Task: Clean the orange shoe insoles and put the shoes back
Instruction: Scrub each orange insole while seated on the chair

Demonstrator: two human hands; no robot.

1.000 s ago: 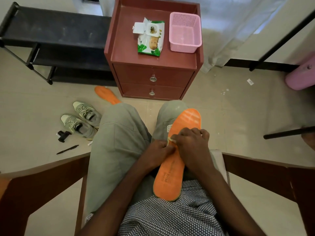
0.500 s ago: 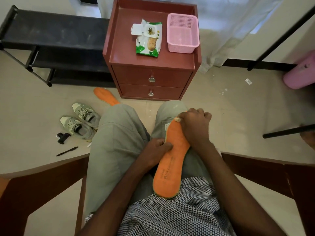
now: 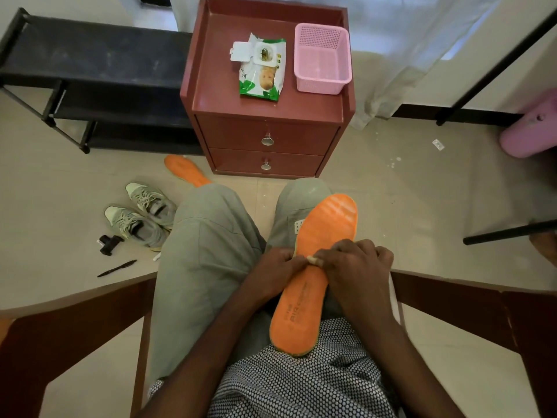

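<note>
An orange insole (image 3: 319, 245) lies lengthwise on my right thigh, toe end pointing away. My left hand (image 3: 275, 267) pinches its left edge near the middle. My right hand (image 3: 355, 267) presses a small pale wipe against the insole's middle; only a scrap of the wipe shows at the fingertips. A second orange insole (image 3: 184, 171) lies on the floor by the cabinet, partly hidden behind my left knee. Two grey-green shoes (image 3: 141, 215) sit side by side on the floor to the left.
A red two-drawer cabinet (image 3: 265, 137) stands ahead, carrying an opened wet-wipe pack (image 3: 262, 70) and a pink basket (image 3: 322, 58). A black shoe rack (image 3: 90, 82) is at the left. A pen (image 3: 116, 268) and a small black object (image 3: 110, 244) lie near the shoes.
My right hand slid up to the insole's toe end, then back down to its middle beside my left hand. The toe end shows again.
</note>
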